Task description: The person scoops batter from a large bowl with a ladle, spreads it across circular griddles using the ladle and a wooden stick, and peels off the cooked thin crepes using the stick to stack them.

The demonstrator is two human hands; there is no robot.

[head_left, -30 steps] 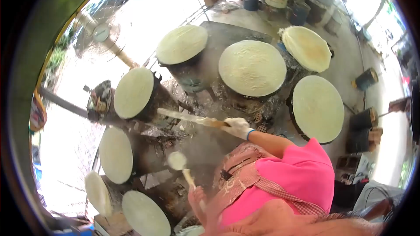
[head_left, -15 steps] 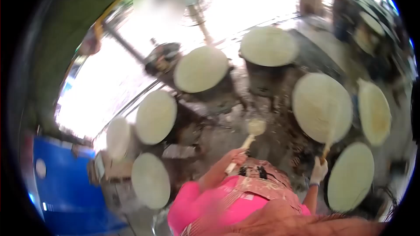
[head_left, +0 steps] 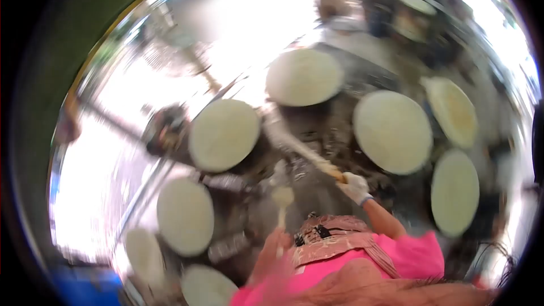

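My left hand (head_left: 276, 242), blurred, is closed around the handle of a ladle (head_left: 283, 196) with a round, batter-coloured head, held just ahead of the apron. My right hand (head_left: 357, 187) wears a white glove. It grips the wooden end of a long spatula (head_left: 300, 148), whose pale blade is smeared by motion. That blade reaches forward between two griddles covered by round, pale sheets of batter: a left one (head_left: 225, 135) and a far one (head_left: 305, 77). To the right of the gloved hand lies another pale round (head_left: 392, 132). Whether the blade touches anything, I cannot tell.
More pale rounds stand in a ring: two at the right (head_left: 455, 192), several at the left (head_left: 185, 216). One right-hand round (head_left: 451, 111) has a raised edge. A blue surface (head_left: 88, 286) is at lower left, and a cardboard box (head_left: 332, 5) at the back.
My view has turned left. My right hand has swung the spatula from the right-hand griddles to the far middle. The left hand still holds the ladle, now pointing straight ahead.
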